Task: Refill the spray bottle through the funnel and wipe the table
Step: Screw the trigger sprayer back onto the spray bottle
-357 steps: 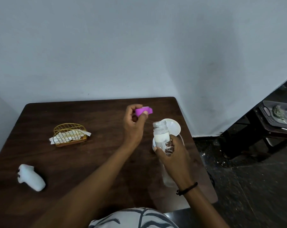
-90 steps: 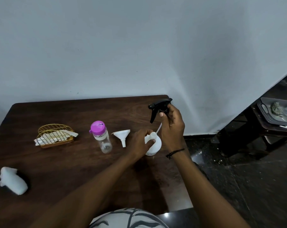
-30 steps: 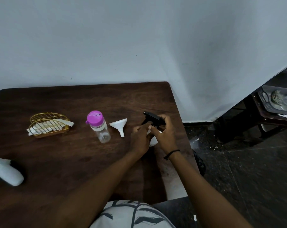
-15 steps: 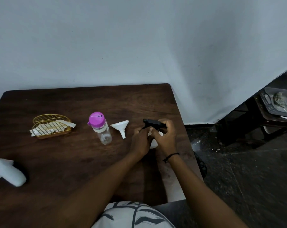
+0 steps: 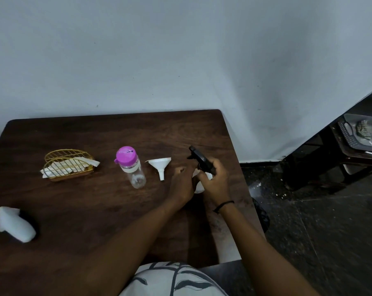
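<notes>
While your left hand point(image 5: 181, 182) steadies the white spray bottle point(image 5: 199, 188) (mostly hidden), twist the black trigger head point(image 5: 201, 160), gripped in your right hand point(image 5: 216, 178), squarely until snug.

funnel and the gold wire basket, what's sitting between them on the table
In the head view, a clear bottle with a pink cap stands between the white funnel and the gold wire basket; otherwise bare wooden table.

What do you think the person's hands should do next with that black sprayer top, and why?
Probably keep twisting the black sprayer head until it sits tight. The right hand grips it on the white spray bottle while the left hand steadies the bottle. The funnel lies aside and the pink-capped bottle is closed, so filling looks finished.
</notes>
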Motion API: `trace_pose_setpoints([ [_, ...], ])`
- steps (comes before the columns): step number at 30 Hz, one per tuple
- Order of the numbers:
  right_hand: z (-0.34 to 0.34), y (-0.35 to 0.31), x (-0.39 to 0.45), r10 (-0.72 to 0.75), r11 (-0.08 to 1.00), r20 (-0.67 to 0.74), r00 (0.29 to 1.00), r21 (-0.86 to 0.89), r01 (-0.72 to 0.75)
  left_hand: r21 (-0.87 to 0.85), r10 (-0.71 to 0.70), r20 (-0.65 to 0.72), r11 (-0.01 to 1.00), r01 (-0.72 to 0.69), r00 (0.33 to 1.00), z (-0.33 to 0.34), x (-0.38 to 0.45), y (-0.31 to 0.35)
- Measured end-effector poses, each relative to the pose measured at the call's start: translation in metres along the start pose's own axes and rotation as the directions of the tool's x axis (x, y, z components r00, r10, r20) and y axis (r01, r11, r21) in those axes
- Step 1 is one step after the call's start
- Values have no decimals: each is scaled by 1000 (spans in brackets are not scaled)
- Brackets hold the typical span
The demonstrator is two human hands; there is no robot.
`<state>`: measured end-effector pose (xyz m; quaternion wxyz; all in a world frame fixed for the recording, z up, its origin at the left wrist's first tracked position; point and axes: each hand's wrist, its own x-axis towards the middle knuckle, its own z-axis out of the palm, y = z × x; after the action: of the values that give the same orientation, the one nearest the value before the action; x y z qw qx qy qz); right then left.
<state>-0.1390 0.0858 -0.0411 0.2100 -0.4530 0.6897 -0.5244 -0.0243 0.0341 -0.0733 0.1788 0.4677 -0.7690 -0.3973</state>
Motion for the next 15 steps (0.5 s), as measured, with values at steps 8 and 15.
trace_pose_setpoints([
  [8,8,-10,4,112,993,-47,993,-32,-114,69,-2,-36,998,4,999,1,-3,11],
  [15,-5,-6,5,145,987,93,985,62,-151,175,64,-25,983,-58,998,-3,3,14],
])
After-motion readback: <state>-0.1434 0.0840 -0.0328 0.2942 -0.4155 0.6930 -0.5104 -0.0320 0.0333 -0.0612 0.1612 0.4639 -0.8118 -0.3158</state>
